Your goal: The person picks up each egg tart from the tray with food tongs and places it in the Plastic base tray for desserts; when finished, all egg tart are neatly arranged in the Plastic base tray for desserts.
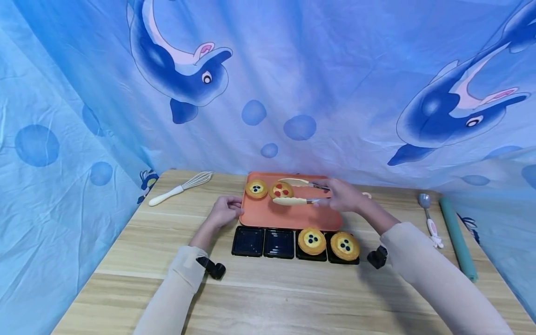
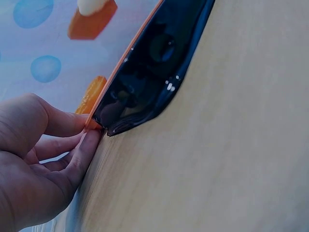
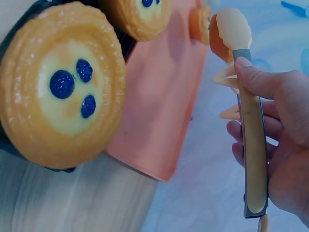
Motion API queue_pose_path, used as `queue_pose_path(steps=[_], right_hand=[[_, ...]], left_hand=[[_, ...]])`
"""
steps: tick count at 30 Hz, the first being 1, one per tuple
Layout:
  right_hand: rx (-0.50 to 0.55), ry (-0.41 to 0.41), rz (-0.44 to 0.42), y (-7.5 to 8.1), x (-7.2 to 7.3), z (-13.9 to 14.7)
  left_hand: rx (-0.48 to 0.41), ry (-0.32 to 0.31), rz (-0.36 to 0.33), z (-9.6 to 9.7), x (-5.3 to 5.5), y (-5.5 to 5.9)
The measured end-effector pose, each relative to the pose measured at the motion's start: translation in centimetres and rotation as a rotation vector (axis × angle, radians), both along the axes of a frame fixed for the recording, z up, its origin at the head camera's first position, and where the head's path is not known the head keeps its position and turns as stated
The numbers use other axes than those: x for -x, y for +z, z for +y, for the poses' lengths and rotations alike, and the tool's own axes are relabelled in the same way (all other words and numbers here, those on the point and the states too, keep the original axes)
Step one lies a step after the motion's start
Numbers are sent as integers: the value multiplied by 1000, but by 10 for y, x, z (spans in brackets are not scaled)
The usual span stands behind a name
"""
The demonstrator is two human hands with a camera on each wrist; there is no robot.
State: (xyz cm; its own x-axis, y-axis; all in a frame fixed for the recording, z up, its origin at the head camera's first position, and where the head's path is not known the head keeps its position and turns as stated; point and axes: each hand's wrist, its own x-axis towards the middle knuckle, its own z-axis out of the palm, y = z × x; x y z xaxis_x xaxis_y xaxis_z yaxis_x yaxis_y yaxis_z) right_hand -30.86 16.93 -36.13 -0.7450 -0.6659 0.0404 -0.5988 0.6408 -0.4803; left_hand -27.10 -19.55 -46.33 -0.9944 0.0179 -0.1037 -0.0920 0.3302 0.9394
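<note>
Evidently, the right hand (image 1: 341, 195) grips tongs (image 1: 290, 201); the left hand (image 1: 224, 212) pinches the tray (image 1: 289, 219). Red tart (image 1: 281, 189) seems light, stiff: clasp its sides.

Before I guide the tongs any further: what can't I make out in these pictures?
Head view: a pale thing behind the right forearm, apparently part-hidden by it and too small to identify.
Head view: the insides of the two filled black trays, covered by their tarts.
Right wrist view: the topping of the lifted tart, hidden by the tip of the tongs.
Left wrist view: the nearest black tray's upper part, cut off by the top edge.
</note>
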Motion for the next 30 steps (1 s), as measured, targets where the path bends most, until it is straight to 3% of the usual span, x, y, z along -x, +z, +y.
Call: queue_pose_path(steps=[15, 25, 30], right_hand=[[41, 82, 64, 18, -54, 9], [-14, 97, 115, 13, -77, 10], [-30, 92, 68, 3, -84, 11]], left_hand=[[-2, 8, 3, -1, 1, -1], [-3, 11, 5, -2, 2, -4], [-3, 10, 7, -1, 4, -5]])
